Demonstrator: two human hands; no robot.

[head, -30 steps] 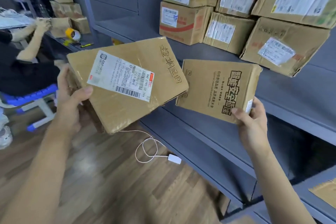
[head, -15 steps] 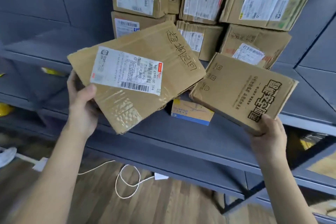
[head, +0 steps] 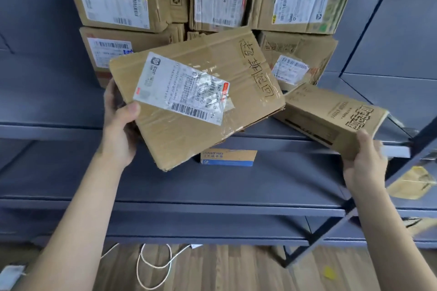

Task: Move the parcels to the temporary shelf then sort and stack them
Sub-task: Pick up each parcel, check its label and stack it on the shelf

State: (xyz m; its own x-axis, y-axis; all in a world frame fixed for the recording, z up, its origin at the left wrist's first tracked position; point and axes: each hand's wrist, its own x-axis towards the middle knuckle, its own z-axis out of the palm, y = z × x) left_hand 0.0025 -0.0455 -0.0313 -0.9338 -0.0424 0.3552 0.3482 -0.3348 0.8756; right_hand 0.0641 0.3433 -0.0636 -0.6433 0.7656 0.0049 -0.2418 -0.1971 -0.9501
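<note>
My left hand grips the left edge of a flat brown parcel with a white barcode label and black handwriting. It is tilted, its far edge over the upper shelf. My right hand holds the near end of a smaller brown box printed with black characters, its far end resting on that shelf. Behind them, several labelled cardboard parcels stand stacked in two rows on the same shelf.
A small blue and tan box lies on the lower shelf. A dark diagonal frame bar crosses at the right. More brown parcels sit in the bay to the right. A white cable lies on the wooden floor.
My view has swung to face the shelf. Both hands have carried their parcels forward and up to the upper shelf, and the right box now touches it.
</note>
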